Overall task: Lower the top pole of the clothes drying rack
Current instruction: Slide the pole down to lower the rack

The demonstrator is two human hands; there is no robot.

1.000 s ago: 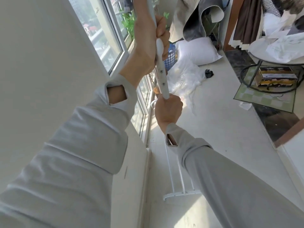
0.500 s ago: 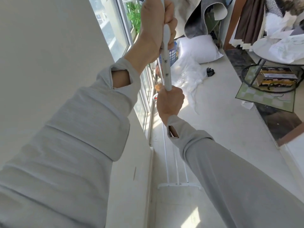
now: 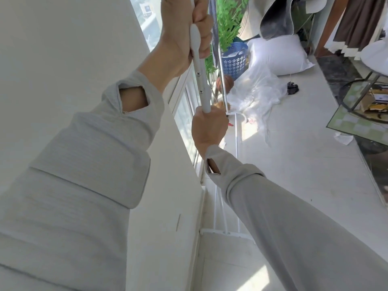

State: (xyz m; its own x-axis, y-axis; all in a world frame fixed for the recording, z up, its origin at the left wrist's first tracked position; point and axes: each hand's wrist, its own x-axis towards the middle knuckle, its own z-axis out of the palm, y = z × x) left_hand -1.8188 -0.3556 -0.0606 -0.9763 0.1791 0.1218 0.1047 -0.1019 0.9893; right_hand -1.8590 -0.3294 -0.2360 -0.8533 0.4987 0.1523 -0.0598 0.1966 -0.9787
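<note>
Gripping white pole (image 3: 201, 80) of clothes drying rack with both hands, frame centre top. Left hand (image 3: 182, 32) wrapped tight around upper part at top edge; right hand (image 3: 207, 129) closed around pole just below sleeve end, mid-frame. Two screws visible on sleeve between hands. Rack base rails (image 3: 225, 232) on floor, lower centre, beside wall under window. Blue perforated basket (image 3: 235, 59), green plant (image 3: 228, 19), white pillow (image 3: 277, 55) and clear plastic sheet (image 3: 258, 95) in upper right.
</note>
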